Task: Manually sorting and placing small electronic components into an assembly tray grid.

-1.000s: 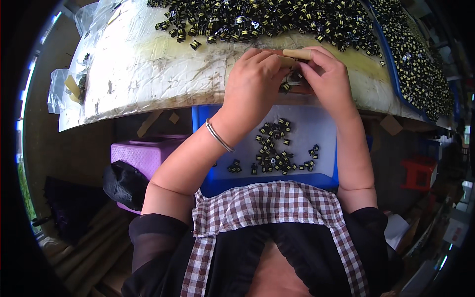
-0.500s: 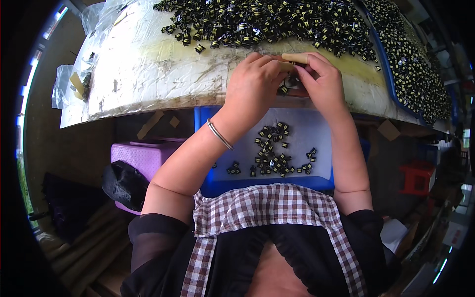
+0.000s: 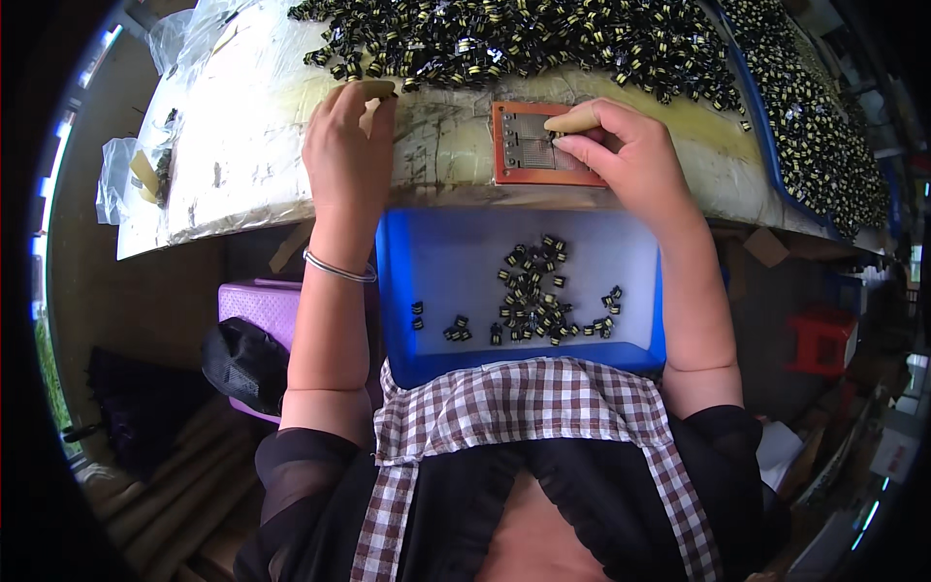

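Note:
My left hand (image 3: 349,145) is over the left part of the worktop, at the near edge of a big heap of small black-and-yellow parts (image 3: 524,44). Its thumb and forefinger pinch a small dark part (image 3: 391,95), mostly hidden by the fingers. On the worktop's front lies an orange-framed plate (image 3: 502,177) with a grey ridged metal face. Above that plate, my right hand (image 3: 635,150) closes thumb and forefinger on another small dark part (image 3: 554,137). Tan covers sit on the forefingers.
Under the worktop edge stands a blue bin (image 3: 393,291) holding several of the black-and-yellow parts (image 3: 529,291). A blue-rimmed tray (image 3: 761,145) full of parts is at right. A purple box (image 3: 262,306) with a black cap (image 3: 242,364) and a red stool (image 3: 822,339) stand lower down.
My left hand has left the plate and moved left to the heap's edge, uncovering the orange-framed plate. My right hand stays over the plate, barely shifted.

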Tool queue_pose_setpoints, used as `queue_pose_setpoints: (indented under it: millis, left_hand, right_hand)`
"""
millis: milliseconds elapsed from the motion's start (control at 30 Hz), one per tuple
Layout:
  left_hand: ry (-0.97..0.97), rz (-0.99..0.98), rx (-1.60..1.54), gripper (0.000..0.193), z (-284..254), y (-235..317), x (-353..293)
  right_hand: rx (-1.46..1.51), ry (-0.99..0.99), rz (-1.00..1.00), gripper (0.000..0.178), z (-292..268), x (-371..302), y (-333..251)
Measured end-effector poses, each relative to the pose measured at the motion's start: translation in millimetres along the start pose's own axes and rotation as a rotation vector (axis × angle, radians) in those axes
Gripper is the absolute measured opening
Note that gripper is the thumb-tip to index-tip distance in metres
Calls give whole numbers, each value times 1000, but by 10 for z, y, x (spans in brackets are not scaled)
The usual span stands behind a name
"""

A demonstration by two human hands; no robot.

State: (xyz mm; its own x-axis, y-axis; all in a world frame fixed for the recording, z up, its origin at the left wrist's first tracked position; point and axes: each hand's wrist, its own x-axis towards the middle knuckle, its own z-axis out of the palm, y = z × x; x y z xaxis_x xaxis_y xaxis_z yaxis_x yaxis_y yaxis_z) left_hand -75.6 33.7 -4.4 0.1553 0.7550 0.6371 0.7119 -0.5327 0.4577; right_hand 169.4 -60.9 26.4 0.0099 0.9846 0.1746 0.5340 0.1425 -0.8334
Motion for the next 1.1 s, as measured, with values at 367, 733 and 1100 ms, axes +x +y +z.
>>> queue_pose_setpoints:
  millis: [367, 733, 1100]
  left_hand:
    - [-213, 222, -450, 13, 234, 532, -81]
    - [-135, 312, -278, 10, 316, 563, 45]
    - [-379, 266, -478, 15, 286, 707, -46]
  right_hand:
    - [162, 6, -107, 13, -9, -35, -52]
    - [-549, 493, -188, 16, 10, 217, 184]
    - [-416, 441, -212, 18, 7, 207, 160]
